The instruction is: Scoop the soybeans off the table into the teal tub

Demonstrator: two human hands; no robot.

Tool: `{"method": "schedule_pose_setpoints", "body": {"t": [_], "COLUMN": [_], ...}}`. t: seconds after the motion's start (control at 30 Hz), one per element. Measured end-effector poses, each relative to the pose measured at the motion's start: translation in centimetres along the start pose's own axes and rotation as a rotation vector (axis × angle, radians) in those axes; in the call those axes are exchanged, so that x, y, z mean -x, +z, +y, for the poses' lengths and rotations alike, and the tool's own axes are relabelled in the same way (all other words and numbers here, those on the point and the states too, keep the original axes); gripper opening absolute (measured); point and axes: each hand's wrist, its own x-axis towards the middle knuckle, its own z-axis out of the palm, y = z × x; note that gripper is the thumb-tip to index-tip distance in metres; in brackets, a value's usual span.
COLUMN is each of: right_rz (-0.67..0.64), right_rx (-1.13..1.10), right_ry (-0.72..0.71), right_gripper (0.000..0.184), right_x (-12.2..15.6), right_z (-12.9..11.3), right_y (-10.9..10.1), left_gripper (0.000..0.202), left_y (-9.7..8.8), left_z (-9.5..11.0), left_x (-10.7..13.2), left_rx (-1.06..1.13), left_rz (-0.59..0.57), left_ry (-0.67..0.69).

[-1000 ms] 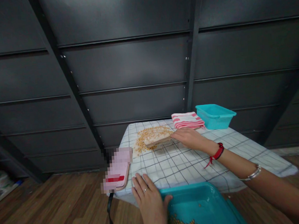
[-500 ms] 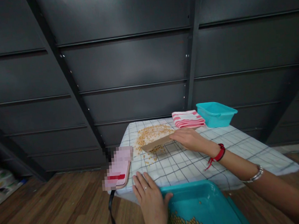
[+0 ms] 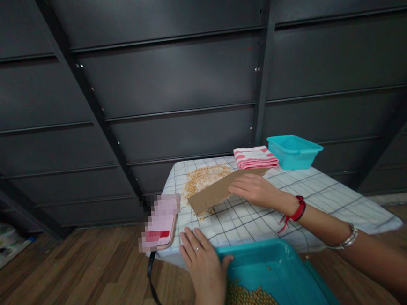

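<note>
Your right grip (image 3: 249, 189), closed on the cardboard (image 3: 210, 195), had just tilted its broad face into view, apparently mid-rake, grains (image 3: 192, 186) lying beyond-left; your left grip (image 3: 206, 270), loosely spread, rested at the tray (image 3: 253, 246).

The brown flat cardboard strip (image 3: 209, 196) covers part of the scattered yellow grains (image 3: 192, 186), which are too small to count. The right hand (image 3: 251, 189) hides some of the strip. The picture's bottom edge cuts off the teal rectangular plastic tray (image 3: 287, 277) (the left hand (image 3: 204, 263) also covers its left corner) and the thin black strap (image 3: 149, 273). Pixelation blurs the pink flat rectangular object (image 3: 162, 220).
</note>
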Motion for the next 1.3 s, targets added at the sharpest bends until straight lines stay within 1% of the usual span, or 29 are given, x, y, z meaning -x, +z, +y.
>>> {"method": "schedule_pose_setpoints", "body": {"t": [0.1,0.2,0.33,0.43,0.5,0.67,0.77,0.87,1.0,1.1,1.2,1.3], "right_rz": [-0.017,-0.037,0.018,0.079,0.094,0.055,0.06,0.039,0.028,0.037,0.045,0.054], "right_rx": [0.041,0.034,0.041,0.095,0.12,0.102,0.06,0.042,0.084,0.105,0.101,0.081], "right_ry": [-0.048,-0.05,-0.042,-0.079,-0.113,-0.162,-0.18,-0.185,-0.177,-0.139,-0.111,-0.15], "right_gripper": [0.026,0.026,0.029,0.028,0.026,0.024,0.022,0.023,0.027,0.027,0.027,0.026], "right_x": [0.2,0.9,1.3,0.8,0.4,-0.1,0.1,0.6,1.8,2.4,1.8,0.4], "right_z": [0.1,0.3,0.3,-0.4,-1.1,-1.9,-1.7,-1.0,0.4,1.0,0.6,-0.2], "right_y": [0.1,0.2,0.3,0.4,0.5,1.1,1.6,1.8,1.8,1.5,1.4,1.7], "left_gripper": [0.08,0.078,0.08,0.081,0.081,0.078,0.079,0.079,0.081,0.081,0.081,0.081], "left_y": [-0.1,-0.2,-0.3,-0.4,-0.4,0.2,0.4,0.1,-0.4,-0.5,-0.5,-0.5], "left_z": [0.1,0.2,0.2,0.2,0.2,0.0,-0.1,0.1,0.3,0.3,0.3,0.4], "left_x": [0.0,0.0,-0.1,-0.1,-0.1,0.0,0.1,0.0,-0.1,-0.1,-0.1,-0.1], "left_rx": [-0.013,-0.02,0.001,0.013,0.007,0.012,0.007,-0.013,-0.013,0.006,0.008,0.003], "left_rz": [0.0,0.003,-0.018,-0.021,-0.007,-0.01,-0.016,0.005,0.011,0.006,0.015,0.027], "left_ry": [-0.005,-0.012,-0.013,-0.02,-0.02,-0.007,0.0,-0.019,-0.024,-0.019,-0.03,-0.034]}}
